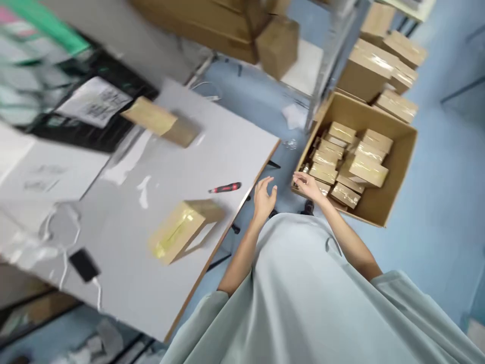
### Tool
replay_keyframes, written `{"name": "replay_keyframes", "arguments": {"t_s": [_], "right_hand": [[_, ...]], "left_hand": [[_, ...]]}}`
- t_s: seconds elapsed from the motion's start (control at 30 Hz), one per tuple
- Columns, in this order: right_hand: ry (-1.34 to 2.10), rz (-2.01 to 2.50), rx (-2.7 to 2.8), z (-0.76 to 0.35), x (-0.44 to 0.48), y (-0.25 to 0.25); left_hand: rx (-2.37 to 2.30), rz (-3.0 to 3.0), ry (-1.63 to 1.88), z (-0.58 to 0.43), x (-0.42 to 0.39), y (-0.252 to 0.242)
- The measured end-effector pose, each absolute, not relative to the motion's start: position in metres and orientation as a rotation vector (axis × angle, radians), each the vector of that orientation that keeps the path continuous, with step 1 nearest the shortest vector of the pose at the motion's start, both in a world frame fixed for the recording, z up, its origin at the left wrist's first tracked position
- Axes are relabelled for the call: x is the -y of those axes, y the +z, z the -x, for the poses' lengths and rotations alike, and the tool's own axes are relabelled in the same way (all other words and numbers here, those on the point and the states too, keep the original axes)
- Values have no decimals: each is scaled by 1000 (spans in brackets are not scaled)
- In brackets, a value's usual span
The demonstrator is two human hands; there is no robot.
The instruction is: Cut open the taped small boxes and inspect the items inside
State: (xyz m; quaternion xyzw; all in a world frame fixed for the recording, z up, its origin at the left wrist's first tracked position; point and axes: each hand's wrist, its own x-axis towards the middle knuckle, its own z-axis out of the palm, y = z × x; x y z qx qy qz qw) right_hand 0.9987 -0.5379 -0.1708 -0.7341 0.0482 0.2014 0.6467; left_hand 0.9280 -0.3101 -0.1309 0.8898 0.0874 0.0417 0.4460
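My left hand is held by the table's edge, its fingers apart and nothing in it. My right hand is over the near left corner of a large open carton, fingers loosely bent, with no object visible in them. Inside the carton lie several small taped boxes. On the grey table a taped brown box stands near the edge, and a red and black screwdriver lies behind it. Farther back is another brown box.
A black device with a white cable lies on the table's left part. A black crate with a printed sheet stands at the back left. More cartons are stacked behind the open carton, beside a metal post.
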Motion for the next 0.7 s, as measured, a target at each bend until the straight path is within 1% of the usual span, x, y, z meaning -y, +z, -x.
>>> {"name": "replay_keyframes", "arguments": {"t_s": [0.2,0.37,0.47,0.53,0.6,0.7], "right_hand": [[187,1644,-649,-969,745,-202],[43,1788,-1026,-955,869,-241],[123,1867,-1168,-967,913,-272],[196,1854,-1215,-981,928,-294],[227,1797,-1241,-993,937,-315],[177,1672,-1219,-1005,943,-337]], "left_hand": [[91,-2211,-346,-990,446,-163],[99,-2124,-685,-1042,567,-211],[-47,-2015,-829,-1083,631,-246],[-127,-1978,-857,-1109,667,-269],[-186,-1953,-909,-1128,695,-290],[-242,-1928,-1009,-1140,720,-314]]}}
